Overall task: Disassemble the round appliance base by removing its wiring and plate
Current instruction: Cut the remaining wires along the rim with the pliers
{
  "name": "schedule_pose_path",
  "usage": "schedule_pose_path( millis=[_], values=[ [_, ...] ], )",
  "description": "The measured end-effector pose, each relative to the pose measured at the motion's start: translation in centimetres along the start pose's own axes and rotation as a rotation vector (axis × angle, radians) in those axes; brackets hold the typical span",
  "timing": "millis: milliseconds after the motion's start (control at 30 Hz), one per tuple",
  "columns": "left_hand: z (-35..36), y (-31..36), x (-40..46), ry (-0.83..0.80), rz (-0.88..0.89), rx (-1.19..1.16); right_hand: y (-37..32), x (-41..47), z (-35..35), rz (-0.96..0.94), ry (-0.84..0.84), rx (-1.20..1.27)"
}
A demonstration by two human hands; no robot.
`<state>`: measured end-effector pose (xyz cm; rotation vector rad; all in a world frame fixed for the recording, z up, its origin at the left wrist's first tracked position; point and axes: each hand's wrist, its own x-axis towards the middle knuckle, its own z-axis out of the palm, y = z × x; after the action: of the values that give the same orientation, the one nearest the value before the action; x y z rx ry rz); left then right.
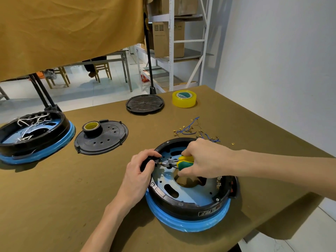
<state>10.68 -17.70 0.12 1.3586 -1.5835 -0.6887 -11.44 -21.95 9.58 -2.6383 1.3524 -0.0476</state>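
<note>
Nearest us, the round base (pixel 190 202) sits open side up near the table's (pixel 54 197) front right edge, a black ring with a blue band round its foot. Inside it lies a pale metal plate (pixel 196 193) with oval slots and a wide centre hole.

Our left hand (pixel 140 171) curls its fingers over the base's left rim, gripping it. Our right hand (pixel 205 159) closes round the yellow-and-green grips of the pliers (pixel 179 162). The pliers lie nearly level, long axis left to right, nose pointing left at a small brass terminal just beside our left fingers.

Just beyond the base, loose blue wires (pixel 189 129) with brass ends lie scattered on the olive cloth.

To the left, a flat black perforated cover (pixel 109 140) carries a roll of black tape (pixel 91 128). Farther left stands a second base (pixel 34 137), holding white wires.

Farthest, near the back edge, lie another black cover (pixel 145 104) and a roll of yellow tape (pixel 184 98).
</note>
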Motion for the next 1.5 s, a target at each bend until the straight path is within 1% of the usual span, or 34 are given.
schedule_pose_path(
  millis=[33, 100, 167, 233, 267, 300, 400, 500, 667, 767, 900, 1033, 1167, 1267, 1400, 1500],
  values=[
    [-0.2, -0.2, 0.0, 0.008, 0.003, -0.015, 0.2, -0.4, -0.3, 0.038, -0.042, 0.054],
    [-0.7, -0.6, 0.4, 0.059, -0.003, -0.048, 1.3, -1.6, -1.1, 0.064, -0.062, -0.042],
    [-0.8, -0.6, 0.9, 0.105, -0.02, -0.045, 2.3, -3.3, -2.2, 0.05, 0.048, -0.183],
    [-0.3, -0.5, 0.9, 0.101, -0.022, -0.035, 2.8, -4.0, -3.5, -0.031, 0.214, -0.156],
    [0.0, -0.4, 0.8, 0.086, -0.02, -0.032, 2.8, -3.8, -4.0, -0.058, 0.264, -0.143],
    [0.2, -0.5, 0.7, 0.076, -0.022, -0.033, 2.5, -3.4, -4.3, -0.069, 0.277, -0.153],
    [0.1, -0.6, 0.5, 0.086, -0.027, -0.06, 2.2, -2.0, -3.5, -0.064, 0.216, -0.199],
    [0.2, -0.5, 0.5, 0.095, -0.038, -0.076, 2.1, -1.4, -2.0, -0.05, 0.172, -0.182],
    [0.2, -0.7, 0.5, 0.107, -0.055, -0.084, 2.3, -0.9, -0.6, -0.058, 0.204, -0.135],
    [0.2, -0.8, 0.5, 0.103, -0.051, -0.084, 3.5, -0.8, -0.7, 0.017, 0.278, -0.101],
    [0.4, -0.8, 0.7, 0.12, -0.039, -0.121, 6.4, 0.6, -1.4, 0.221, 0.368, -0.023],
    [0.5, -0.7, 0.8, 0.127, -0.035, -0.16, 9.8, 2.9, -1.7, 0.4, 0.401, 0.077],
    [0.6, -0.6, 0.8, 0.118, -0.04, -0.173, 12.6, 4.4, -1.2, 0.515, 0.342, 0.15],
    [0.6, -0.4, 0.8, 0.12, -0.04, -0.176, 13.6, 5.1, -0.3, 0.553, 0.275, 0.152],
    [0.5, -0.4, 0.7, 0.129, -0.047, -0.175, 14.6, 4.6, 0.6, 0.584, 0.308, 0.147],
    [0.6, 0.0, 0.6, 0.136, -0.04, -0.172, 15.7, 3.4, 1.3, 0.643, 0.302, 0.059]
  ],
)
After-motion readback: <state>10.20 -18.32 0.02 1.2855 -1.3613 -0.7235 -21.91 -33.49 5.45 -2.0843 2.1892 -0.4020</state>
